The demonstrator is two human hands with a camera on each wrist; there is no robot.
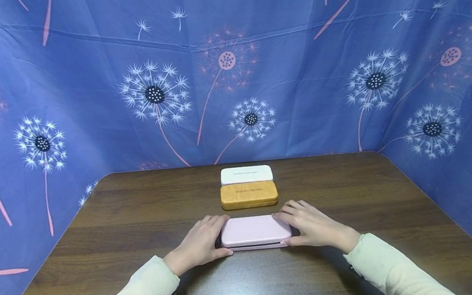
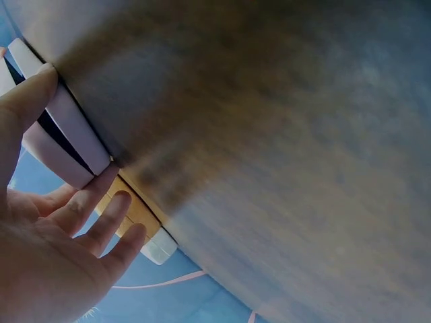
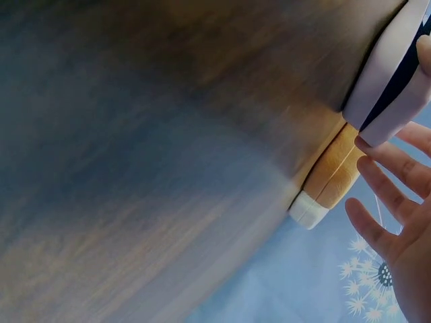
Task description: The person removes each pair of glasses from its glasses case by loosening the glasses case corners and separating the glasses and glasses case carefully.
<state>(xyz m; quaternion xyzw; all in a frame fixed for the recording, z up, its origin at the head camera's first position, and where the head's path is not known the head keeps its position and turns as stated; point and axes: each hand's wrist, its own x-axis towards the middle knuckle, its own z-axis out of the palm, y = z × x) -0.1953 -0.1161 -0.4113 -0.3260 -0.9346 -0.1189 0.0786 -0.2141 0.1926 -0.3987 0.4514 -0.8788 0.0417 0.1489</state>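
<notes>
A pale pink glasses case (image 1: 256,230) lies on the table in front of the person, its long side facing them. My left hand (image 1: 199,245) grips its left end, thumb at the front corner and fingers toward the back. At the other end, my right hand (image 1: 313,225) holds the case the same way, with the thumb low at the front edge. Both wrist views show a dark gap between lid and base, so the pink case (image 2: 79,128) stands slightly ajar. Its inside is hidden.
Behind the pink case lies a mustard-yellow glasses case (image 1: 249,195) with printed letters. A white glasses case (image 1: 246,173) sits directly behind that one, close against it. The brown wooden table (image 1: 140,207) meets a blue dandelion-print cloth (image 1: 297,76) at the back and sides.
</notes>
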